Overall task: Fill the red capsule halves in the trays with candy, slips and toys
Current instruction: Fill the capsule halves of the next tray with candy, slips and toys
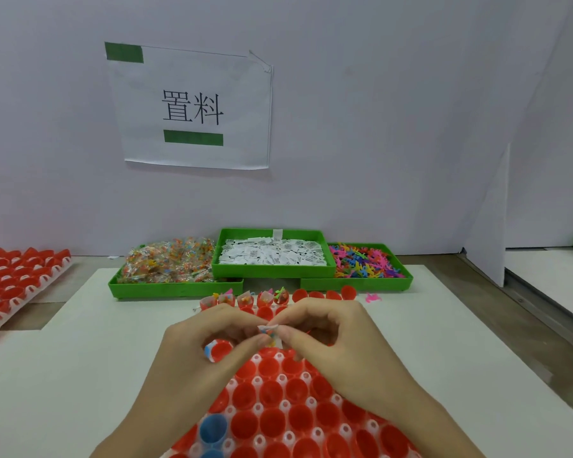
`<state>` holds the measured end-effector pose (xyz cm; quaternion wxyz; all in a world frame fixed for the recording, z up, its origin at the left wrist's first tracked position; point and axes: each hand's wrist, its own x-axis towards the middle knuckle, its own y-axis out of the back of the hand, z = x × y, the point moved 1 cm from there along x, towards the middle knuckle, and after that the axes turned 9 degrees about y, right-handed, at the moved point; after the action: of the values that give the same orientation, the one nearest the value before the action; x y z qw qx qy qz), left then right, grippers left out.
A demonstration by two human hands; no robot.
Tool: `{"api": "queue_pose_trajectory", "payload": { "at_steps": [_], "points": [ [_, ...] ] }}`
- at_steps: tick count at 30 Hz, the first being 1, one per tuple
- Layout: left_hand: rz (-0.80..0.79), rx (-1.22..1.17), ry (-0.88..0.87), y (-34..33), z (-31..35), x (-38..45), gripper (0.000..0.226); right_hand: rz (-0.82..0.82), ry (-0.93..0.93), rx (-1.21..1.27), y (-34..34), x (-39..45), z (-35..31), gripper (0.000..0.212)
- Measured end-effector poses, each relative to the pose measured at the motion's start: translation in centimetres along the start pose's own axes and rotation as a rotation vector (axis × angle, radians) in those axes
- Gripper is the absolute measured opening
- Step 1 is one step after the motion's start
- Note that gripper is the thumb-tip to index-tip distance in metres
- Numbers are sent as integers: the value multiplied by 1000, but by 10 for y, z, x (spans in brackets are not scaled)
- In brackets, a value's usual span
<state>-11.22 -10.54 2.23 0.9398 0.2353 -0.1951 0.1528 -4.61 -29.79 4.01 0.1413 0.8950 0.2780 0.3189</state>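
Both hands meet above the tray of red capsule halves [278, 418] at the bench's near edge: the left hand [196, 345] and right hand [338, 338] together pinch a small candy packet [269, 332]. Three green bins [176, 287] line the back wall; bare white bench [63, 375] flanks the tray. A taped sign [192, 107] reads "置料".

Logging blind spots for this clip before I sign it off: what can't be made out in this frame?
- Head view: the item pinched by the left hand and right hand is mostly covered by fingers; a clear wrapper with coloured bits shows.
- Tray of red capsule halves: the middle is hidden by the hands, the near rows cut off by the bottom edge.
- Slips: print too small to read.
- Second tray: cut off by the left edge.
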Motion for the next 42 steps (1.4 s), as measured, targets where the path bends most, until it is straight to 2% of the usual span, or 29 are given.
{"api": "queue_pose_trajectory", "payload": {
  "at_steps": [2, 4, 7, 14, 18, 21, 26, 32, 39, 42],
  "points": [
    [29, 0, 7, -1, -4, -2, 22, -34, -25, 23, 1, 1, 1, 14],
    [32, -3, 4, -1, -8, -4, 14, -47, -41, 59, 4, 2, 2, 16],
    [29, 8, 4, 3, -12, -8, 8, 25, -91, 84, 19, 10, 12, 18],
    [58, 43, 43, 10, -18, -11, 11, 273, -339, -409, 83, 73, 104, 24],
    [93, 57, 45, 14, -19, -9, 13, 192, -375, -678, 105, 103, 157, 23],
    [95, 68, 35, 16, -20, -9, 13, 114, -392, -753, 110, 117, 178, 20],
    [103, 85, 33, 19, -24, -8, 14, 74, -439, -790, 99, 127, 193, 19],
    [89, 121, 20, 20, -25, -8, 12, 154, -469, -744, 95, 123, 202, 12],
    [99, 73, 54, 20, -25, -8, 14, 418, -420, -569, 110, 105, 183, 13],
    [88, 0, 103, 19, -27, -8, 15, 476, -367, -372, 109, 89, 152, 11]
  ]
}}
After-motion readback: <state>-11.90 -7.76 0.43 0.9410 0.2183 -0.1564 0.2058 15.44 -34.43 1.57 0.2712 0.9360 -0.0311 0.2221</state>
